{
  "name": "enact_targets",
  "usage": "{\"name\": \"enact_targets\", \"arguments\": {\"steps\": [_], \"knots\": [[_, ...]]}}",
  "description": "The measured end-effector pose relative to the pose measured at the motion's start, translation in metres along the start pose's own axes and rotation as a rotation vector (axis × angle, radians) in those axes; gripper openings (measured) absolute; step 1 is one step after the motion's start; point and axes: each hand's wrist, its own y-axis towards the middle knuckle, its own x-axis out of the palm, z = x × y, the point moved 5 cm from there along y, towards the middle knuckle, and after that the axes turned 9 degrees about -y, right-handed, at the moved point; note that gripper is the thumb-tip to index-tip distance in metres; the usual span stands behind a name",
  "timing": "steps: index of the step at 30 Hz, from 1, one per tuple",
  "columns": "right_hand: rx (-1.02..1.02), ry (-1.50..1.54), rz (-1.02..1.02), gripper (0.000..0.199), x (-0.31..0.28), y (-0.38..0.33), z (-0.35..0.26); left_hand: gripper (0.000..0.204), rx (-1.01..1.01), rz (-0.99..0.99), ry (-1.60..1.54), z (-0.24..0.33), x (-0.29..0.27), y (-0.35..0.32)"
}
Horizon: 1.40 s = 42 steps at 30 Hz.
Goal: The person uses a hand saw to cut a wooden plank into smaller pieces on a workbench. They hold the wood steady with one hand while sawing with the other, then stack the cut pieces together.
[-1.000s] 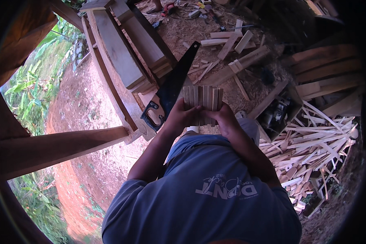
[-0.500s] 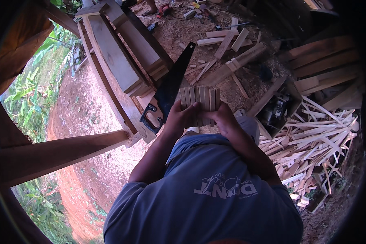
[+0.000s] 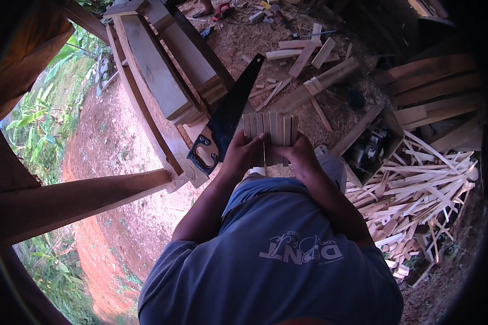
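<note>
In front of my waist I hold a bundle of short wooden slats (image 3: 272, 128), set side by side with their ends facing up. My left hand (image 3: 248, 147) is closed round the left side, its thumb across the near face. On the right side my right hand (image 3: 296, 154) grips the same bundle, its thumb pointing inward. A thin gap shows between slats near the thumbs. Just left of the bundle lies a handsaw (image 3: 233, 111) with a dark blade, its handle (image 3: 205, 154) toward me, resting on a wooden bench (image 3: 192, 172).
Long wooden box-like pieces (image 3: 157, 70) lie on the bench at far left. A thick beam (image 3: 87, 200) juts in from the left. Offcuts (image 3: 306, 54) litter the sawdust-covered ground ahead. To the right are a wooden box with machinery (image 3: 367, 146) and a heap of thin strips (image 3: 417, 189).
The bundle has shifted slightly right and tilted, so more of its upper ends shows. Both hands keep their hold, and the saw stays on the bench.
</note>
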Motion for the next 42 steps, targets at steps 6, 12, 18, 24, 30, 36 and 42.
{"name": "enact_targets", "arguments": {"steps": [6,12,18,24,30,36,42], "knots": [[-0.013,-0.002,0.03,0.046,-0.002,0.0,0.004,0.038,0.008,-0.082,-0.018,-0.007,0.002,0.004],[-0.024,-0.018,0.027,0.046,-0.004,-0.002,-0.001,0.04,0.015,-0.131,-0.018,-0.001,0.01,0.0],[-0.002,0.011,0.001,0.047,-0.004,-0.001,-0.002,0.042,0.016,-0.141,0.028,-0.005,0.006,0.005],[-0.002,0.036,-0.027,0.047,-0.001,0.001,-0.005,0.041,0.085,-0.131,0.021,-0.004,0.008,0.005],[-0.005,0.077,-0.051,0.048,0.001,0.004,-0.003,0.037,0.136,-0.127,-0.037,-0.003,0.009,0.009],[0.005,0.017,-0.038,0.048,0.007,0.001,-0.012,0.044,0.145,-0.073,0.02,0.007,0.009,0.001],[-0.009,0.124,-0.076,0.05,0.006,-0.001,-0.012,0.046,0.156,-0.054,-0.056,-0.002,0.003,0.007]]}}
